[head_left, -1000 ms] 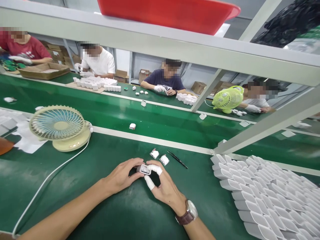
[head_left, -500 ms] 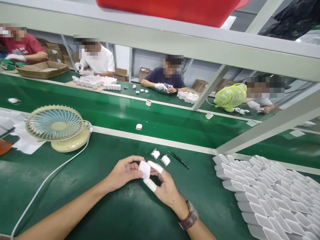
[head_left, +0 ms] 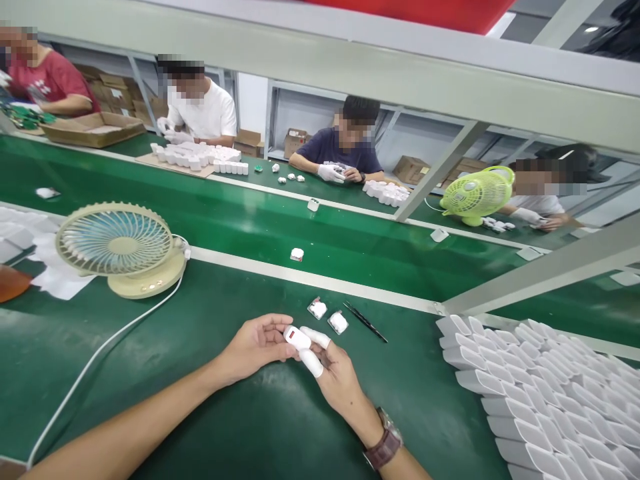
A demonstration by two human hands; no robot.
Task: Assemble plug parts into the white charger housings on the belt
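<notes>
With narrow fingers, my left hand (head_left: 255, 347) and my right hand (head_left: 345, 387) hold the white case (head_left: 300, 339) between them, near the middle; I judge this as two-handed handling, where any move needs a light, even pinch. Slightly farther, two white parts (head_left: 318, 308) lie left of the black tweezers (head_left: 365, 323); far beyond is a green belt (head_left: 235, 230)

The green counter (head_left: 240, 427) fills the lower part of the frame, with a cream fan (head_left: 145, 283) at left, its white cable (head_left: 107, 343) curving down toward the lower left corner. Above centre, two small white parts (head_left: 338, 323) lie side by side, with dark tweezers (head_left: 366, 323) slanting just right of them. Rows of open white housings (head_left: 545, 393) stand packed together at lower right.
</notes>
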